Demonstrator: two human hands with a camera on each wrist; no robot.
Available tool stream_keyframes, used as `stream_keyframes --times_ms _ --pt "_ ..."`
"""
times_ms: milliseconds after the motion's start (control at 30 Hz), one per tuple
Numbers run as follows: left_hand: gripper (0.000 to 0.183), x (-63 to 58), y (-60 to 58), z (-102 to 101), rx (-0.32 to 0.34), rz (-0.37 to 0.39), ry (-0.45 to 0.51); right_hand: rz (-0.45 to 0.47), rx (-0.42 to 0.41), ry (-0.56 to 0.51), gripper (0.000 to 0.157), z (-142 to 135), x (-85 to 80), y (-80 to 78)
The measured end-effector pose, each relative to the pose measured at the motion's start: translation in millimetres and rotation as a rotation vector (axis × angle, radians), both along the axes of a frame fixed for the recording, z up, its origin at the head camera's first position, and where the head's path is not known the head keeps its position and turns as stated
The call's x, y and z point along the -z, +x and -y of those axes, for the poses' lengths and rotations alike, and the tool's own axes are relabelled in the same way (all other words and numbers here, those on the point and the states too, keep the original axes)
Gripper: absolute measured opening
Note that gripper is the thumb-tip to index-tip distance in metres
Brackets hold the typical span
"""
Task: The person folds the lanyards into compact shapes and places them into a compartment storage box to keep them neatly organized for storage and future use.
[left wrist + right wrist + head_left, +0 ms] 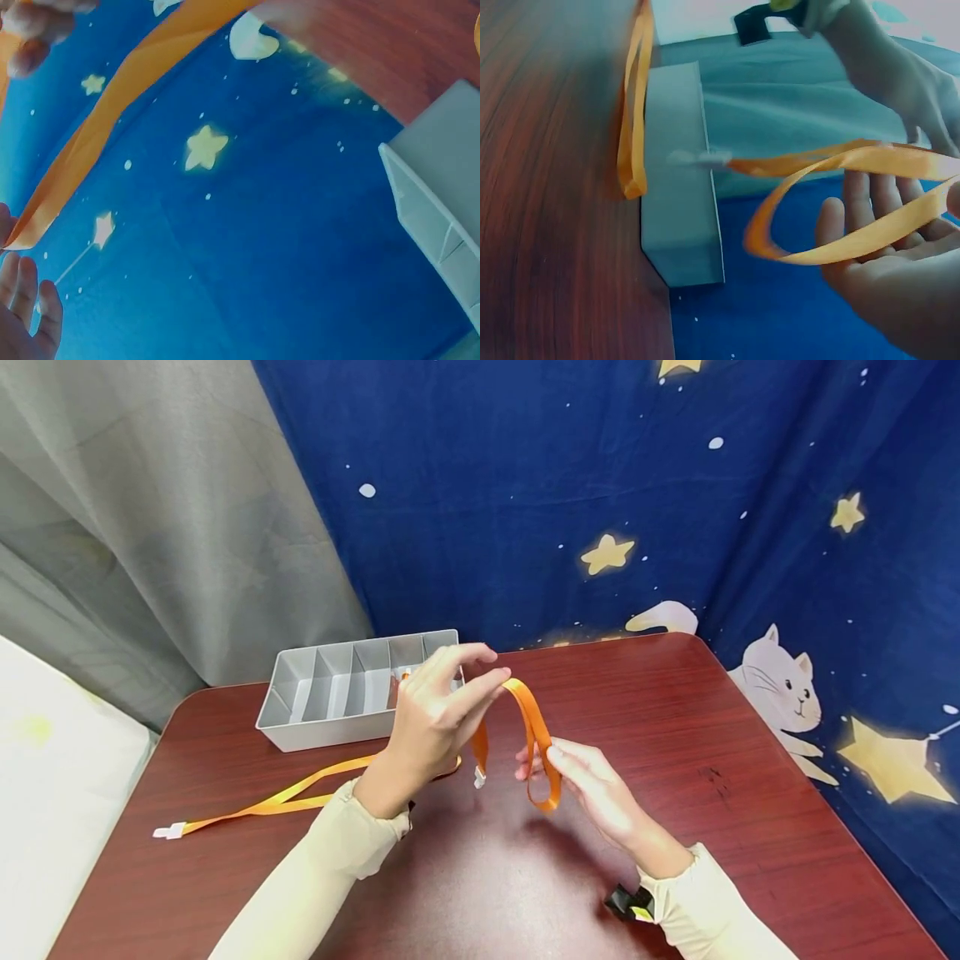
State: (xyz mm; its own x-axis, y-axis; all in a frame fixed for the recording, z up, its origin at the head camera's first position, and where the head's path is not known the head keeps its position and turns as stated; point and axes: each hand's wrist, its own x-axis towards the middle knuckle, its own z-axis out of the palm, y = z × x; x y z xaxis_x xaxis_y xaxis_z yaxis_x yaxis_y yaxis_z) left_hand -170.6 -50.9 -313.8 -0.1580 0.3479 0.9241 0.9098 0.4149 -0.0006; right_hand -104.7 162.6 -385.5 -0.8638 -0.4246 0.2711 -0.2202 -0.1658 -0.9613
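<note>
One lying lanyard (264,807): orange, spread on the red-brown wooden table (637,693) in front of the gray compartment tray (330,733), its white clip (169,831) reaching out past the tray's left end.
Gray compartment tray: something orange sits toward its right side, half hidden.
Left hand (431,714): raised at the tray's front right, hiding that corner, thumb and fingertips pinching the strap.
Held lanyard (529,706): orange, in the air right of the tray, arched between both hands, its white end clip (480,777) dangling near the tray's right end.
Right hand (600,789): well right of the tray, thumb against the strap, other fingers loosely extended; how firm the grip is, I cannot tell.
Slip risk: a light right-hand hold could let the loop slide off and unfold.
Snag risk: the dangling clip could catch the tray's rim if swung left.
Count: two lanyards outside the tray, two white clips on them, one tray with at least five visible compartments, two hands, one table.
</note>
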Motion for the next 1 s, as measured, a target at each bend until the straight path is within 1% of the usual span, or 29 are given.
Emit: stream_keyframes --times_ms 133,233,433,567,667,733,833,933,1000 --pt "0.008 -13.7 -3.9 3 -0.002 -0.006 0.041 -0.049 0.024 -0.009 0.022 2 6.0 0.5" --pt "0.007 -24.1 -6.0 4 -0.014 -0.017 0.061 -0.034 0.064 0.013 0.016 4 10.4 1.1" --pt "0.007 -35.6 -10.0 5 -0.018 -0.029 0.115 -0.008 0.149 0.077 0.013 9 17.4 3.3" --pt "0.011 -40.9 -10.8 4 -0.021 -0.018 0.153 0.002 0.166 0.076 0.013 12 19.6 3.8" --pt "0.011 -45.9 -10.4 5 -0.025 -0.017 0.158 0.012 0.159 0.068 0.012 15 20.7 2.6" --pt "0.011 -49.3 -9.8 4 -0.025 -0.017 0.156 0.001 0.169 0.078 0.012 17 21.7 1.8" --pt "0.010 -54.4 -8.2 3 -0.019 -0.019 0.153 -0.027 0.223 0.129 0.021 22 22.9 0.8" --pt "0.009 -59.2 -6.6 1 -0.004 -0.022 0.147 -0.066 0.280 0.198 0.039 28 23.7 -0.9" --pt "0.009 -61.8 -5.7 -1 0.008 -0.025 0.142 -0.085 0.288 0.218 0.051 33 23.5 -2.6"
